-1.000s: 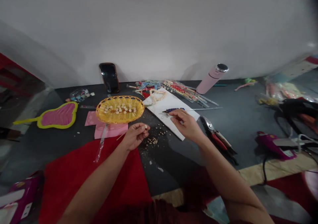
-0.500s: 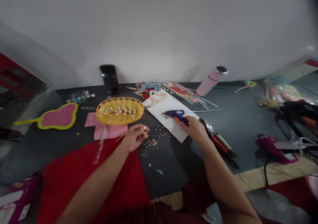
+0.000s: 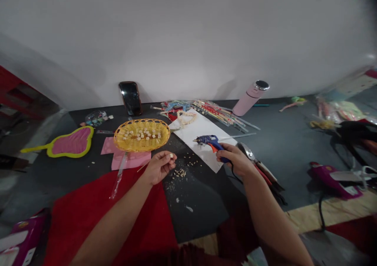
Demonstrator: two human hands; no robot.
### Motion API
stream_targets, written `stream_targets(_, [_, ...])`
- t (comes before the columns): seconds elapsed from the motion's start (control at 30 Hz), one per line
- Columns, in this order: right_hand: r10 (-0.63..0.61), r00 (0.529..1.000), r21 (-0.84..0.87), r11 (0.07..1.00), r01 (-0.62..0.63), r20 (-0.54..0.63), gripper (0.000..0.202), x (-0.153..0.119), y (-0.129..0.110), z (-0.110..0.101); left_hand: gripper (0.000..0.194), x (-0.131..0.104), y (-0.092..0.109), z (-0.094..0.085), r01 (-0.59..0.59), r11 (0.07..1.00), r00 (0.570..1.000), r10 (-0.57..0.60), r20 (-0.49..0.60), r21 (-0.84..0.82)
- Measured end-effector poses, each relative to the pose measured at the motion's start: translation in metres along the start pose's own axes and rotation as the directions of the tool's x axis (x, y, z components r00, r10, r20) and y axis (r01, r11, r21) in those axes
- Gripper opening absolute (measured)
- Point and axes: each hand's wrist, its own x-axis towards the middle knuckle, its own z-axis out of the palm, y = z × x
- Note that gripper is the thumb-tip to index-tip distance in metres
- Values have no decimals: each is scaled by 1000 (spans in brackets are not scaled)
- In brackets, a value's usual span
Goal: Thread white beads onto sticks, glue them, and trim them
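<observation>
In my left hand a small pale cube-like piece is pinched between thumb and fingertips; a thin stick pokes out behind that hand. My right hand is wrapped round the handle of a blue glue gun with an orange trigger. Its nozzle points left, above a white sheet of paper. On that sheet's far end lies a ring of pale pieces. A yellow woven basket beyond my left hand holds several pale pieces. Small cut bits lie scattered between my hands.
Pliers lie right of the paper. A pink flask, a bundle of coloured sticks and a phone are along the wall. Red felt covers the front left. A pink-and-yellow paddle shape lies far left.
My right hand has lifted the glue gun off the paper and gripped its handle more fully. My left hand still pinches the small piece. The view has shifted slightly.
</observation>
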Motion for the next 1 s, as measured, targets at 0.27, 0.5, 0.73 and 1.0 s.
stream_targets(0.27, [-172, 974, 244, 961, 133, 147, 42, -14, -7, 29, 12, 0, 0, -1, -2, 1000, 1000, 2, 4, 9])
stream_targets(0.5, [-372, 863, -61, 908, 415, 342, 40, -18, 4, 52, 15, 2, -1, -1, -35, 999, 998, 34, -60, -19])
stream_targets(0.73, [-400, 831, -217, 836, 504, 387, 35, -19, 11, 57, 16, 2, 1, 0, -46, 998, 996, 42, -73, -48])
stream_targets(1.0, [-409, 815, -217, 824, 523, 410, 32, -20, 10, 60, 19, 3, -1, -1, -42, 999, 996, 40, -76, -30])
